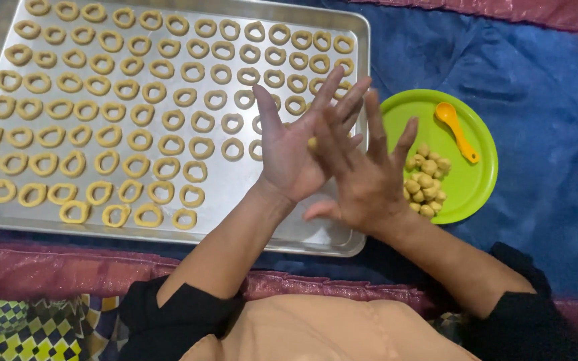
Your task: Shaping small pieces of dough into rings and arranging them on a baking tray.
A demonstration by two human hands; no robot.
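The left hand (292,150) and right hand (362,170) are pressed palm to palm, fingers spread, with a small piece of dough (312,142) just showing between them. They hover over the right end of a metal tray (302,234) filled with rows of dough rings (112,100). Just beside it, a green plate (476,180) carries dough balls (425,180) and an orange spoon (457,130). Everything rests on a blue cloth (523,80) edged by pink fabric (41,267)
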